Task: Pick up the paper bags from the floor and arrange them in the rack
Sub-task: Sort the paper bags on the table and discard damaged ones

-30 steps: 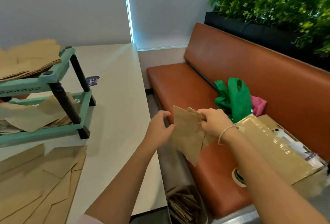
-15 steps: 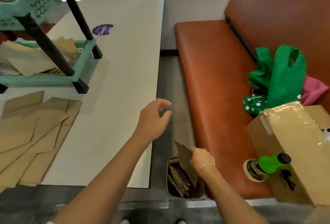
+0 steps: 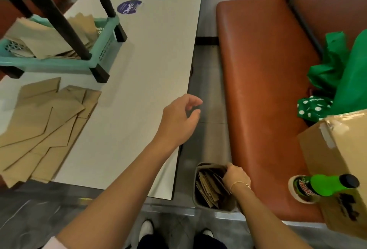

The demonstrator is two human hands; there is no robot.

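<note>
Head view shows the right hand (image 3: 236, 176) reaching down into a grey bin (image 3: 200, 199) on the floor, between the desk (image 3: 151, 66) and the orange bench seat (image 3: 264, 93). Its fingers go in among the paper bags (image 3: 208, 188) that stand on edge in the bin, but they are hidden there, so I cannot tell if they grip a bag. A thin bracelet (image 3: 239, 183) is on this wrist. The left hand (image 3: 179, 121) hangs in the air over the edge of the desk, fingers loosely curled, holding nothing.

On the desk, at the left, several flat brown bags (image 3: 39, 125) lie spread and overlapping. Behind them stands the teal rack (image 3: 59, 64) with black posts, and more brown bags (image 3: 53, 38) lie on its lower shelf. A round purple sticker (image 3: 129, 6) is on the desk near the rack.

On the bench seat are a green cloth bag (image 3: 341, 73), a cardboard box (image 3: 345, 161) with tape, and a green bottle (image 3: 325, 186) lying just beside the box.
</note>
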